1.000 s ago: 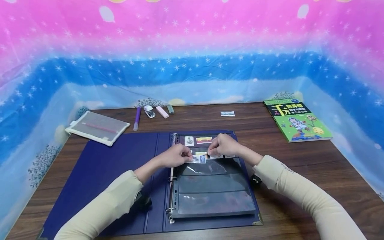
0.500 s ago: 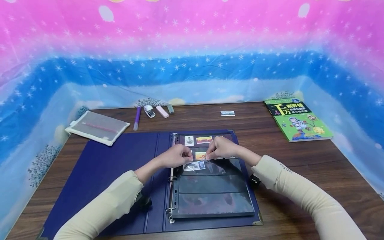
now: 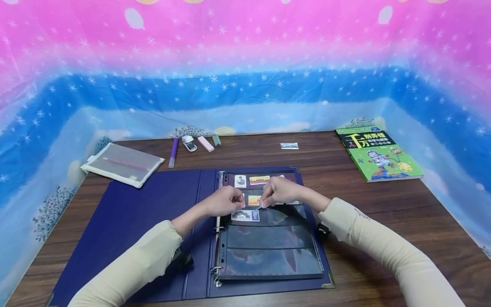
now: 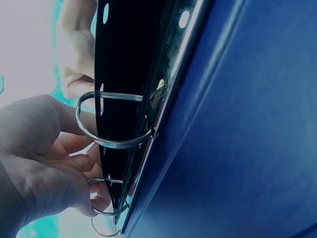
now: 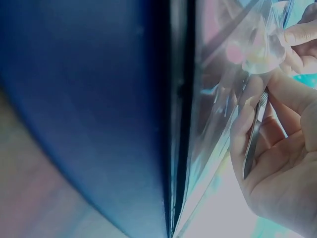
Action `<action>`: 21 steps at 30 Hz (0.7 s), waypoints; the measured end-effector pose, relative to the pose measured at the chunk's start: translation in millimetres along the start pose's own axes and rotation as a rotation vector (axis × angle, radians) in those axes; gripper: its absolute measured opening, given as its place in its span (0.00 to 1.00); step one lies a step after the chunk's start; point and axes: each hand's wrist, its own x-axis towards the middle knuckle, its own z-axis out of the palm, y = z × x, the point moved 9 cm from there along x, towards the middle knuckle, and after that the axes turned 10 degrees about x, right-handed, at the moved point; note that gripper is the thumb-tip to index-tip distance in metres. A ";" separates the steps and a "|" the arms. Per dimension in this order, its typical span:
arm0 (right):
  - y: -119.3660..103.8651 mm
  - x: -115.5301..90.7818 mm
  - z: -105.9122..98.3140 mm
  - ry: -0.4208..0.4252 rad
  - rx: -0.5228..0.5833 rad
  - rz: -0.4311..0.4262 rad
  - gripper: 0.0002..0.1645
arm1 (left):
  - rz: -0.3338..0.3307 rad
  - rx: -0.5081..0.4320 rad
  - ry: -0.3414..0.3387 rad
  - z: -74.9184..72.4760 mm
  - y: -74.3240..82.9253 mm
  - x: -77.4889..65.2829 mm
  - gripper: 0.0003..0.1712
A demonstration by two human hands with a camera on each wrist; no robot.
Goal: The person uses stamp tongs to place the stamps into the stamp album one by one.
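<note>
An open navy ring binder (image 3: 153, 230) holds a black stamp page (image 3: 272, 236) with clear pocket strips. My right hand (image 3: 281, 190) grips metal tweezers (image 5: 255, 136), seen along the palm in the right wrist view. Their tips reach the top edge of the third strip, close to a wide black-and-white stamp (image 3: 245, 215). My left hand (image 3: 225, 200) pinches the clear film (image 5: 265, 57) of that strip, just above the stamp. In the rows above are an orange stamp (image 3: 254, 200), a portrait stamp (image 3: 240, 181) and a red-and-yellow stamp (image 3: 259, 180). Hands partly hide other stamps.
A loose stamp (image 3: 289, 146) lies behind the binder. A green book (image 3: 383, 157) is at the right. At the back left are a mesh pouch (image 3: 122, 164), purple pen (image 3: 173, 152), white stapler (image 3: 189, 143), pink eraser (image 3: 206, 143) and small green block (image 3: 216, 140).
The black-and-white stamp has moved down from near the left fingertips into the third strip. My right hand shifted slightly left and lower with the tweezers. The left hand has stayed nearly still.
</note>
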 end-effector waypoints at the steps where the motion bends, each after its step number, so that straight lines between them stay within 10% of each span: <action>1: -1.0 0.4 0.6 -0.006 0.002 -0.010 0.05 | 0.004 0.005 0.004 -0.3 0.8 -0.2 0.08; 11: 3.2 -2.4 -12.1 -0.051 -0.027 -0.092 0.09 | 0.014 0.111 0.116 2.2 -0.9 -0.1 0.06; 21: 83.8 -27.9 -154.9 0.588 -0.167 0.215 0.18 | 0.089 0.136 0.207 -2.5 7.2 -8.0 0.07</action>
